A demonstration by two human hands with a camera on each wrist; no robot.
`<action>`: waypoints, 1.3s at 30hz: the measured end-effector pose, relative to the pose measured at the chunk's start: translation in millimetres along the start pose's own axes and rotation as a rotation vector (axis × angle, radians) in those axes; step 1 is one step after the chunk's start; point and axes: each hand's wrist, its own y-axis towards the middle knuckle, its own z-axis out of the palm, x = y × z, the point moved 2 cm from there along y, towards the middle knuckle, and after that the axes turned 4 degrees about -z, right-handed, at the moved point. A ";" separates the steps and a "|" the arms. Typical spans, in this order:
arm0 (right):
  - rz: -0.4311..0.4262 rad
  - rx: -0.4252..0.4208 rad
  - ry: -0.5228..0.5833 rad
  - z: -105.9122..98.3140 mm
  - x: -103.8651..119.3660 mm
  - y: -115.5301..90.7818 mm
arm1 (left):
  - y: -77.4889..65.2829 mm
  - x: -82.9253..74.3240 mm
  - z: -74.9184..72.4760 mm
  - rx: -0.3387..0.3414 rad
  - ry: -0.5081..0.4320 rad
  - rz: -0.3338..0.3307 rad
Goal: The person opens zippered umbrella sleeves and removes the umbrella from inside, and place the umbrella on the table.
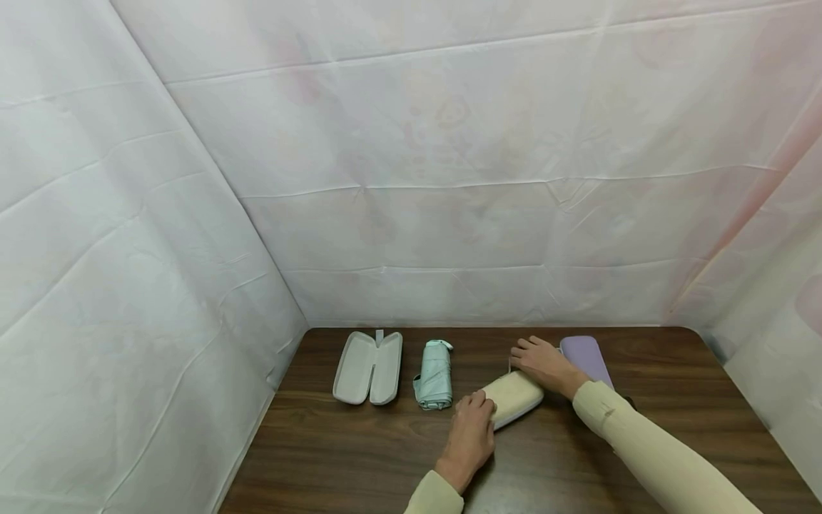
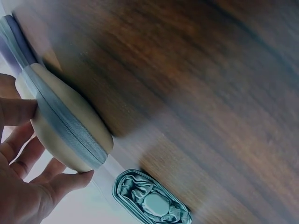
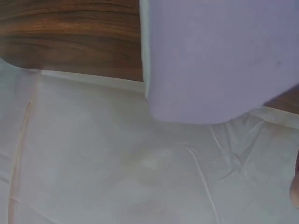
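Note:
A cream zip case [image 1: 511, 396] with a grey zipper band sits between both hands at the table's middle right. My left hand [image 1: 470, 432] grips its near left end. In the left wrist view, thumb and fingers curl round the case [image 2: 70, 126], and the zipper is closed along the part that shows. At the far side of the case, my right hand [image 1: 549, 365] holds it with bent fingers, the fingertips beside a thin strap. Their exact hold is hidden. Just right of that hand lies a purple case [image 1: 586, 355], which fills much of the right wrist view.
A folded mint-green umbrella [image 1: 437, 375] lies left of the cream case. Farther left, a pale grey case [image 1: 354, 368] lies spread open. The dark wooden table [image 1: 347, 457] meets white cloth walls [image 1: 411, 235] at the back and sides.

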 end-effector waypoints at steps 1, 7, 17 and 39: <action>0.004 0.000 0.007 0.7 0.0 -0.8 | -0.2 -0.1 -0.1 -0.002 0.001 0.000; 0.012 -0.038 0.021 5.3 -1.4 -3.9 | 0.3 -0.6 -1.5 -0.021 -0.014 -0.005; 0.031 -0.037 0.080 4.3 -4.9 -9.4 | 0.3 -1.4 -0.9 -0.018 -0.024 -0.015; 0.037 -0.100 0.025 7.2 -5.1 -16.9 | -2.9 -3.1 3.1 -0.082 -0.043 -0.036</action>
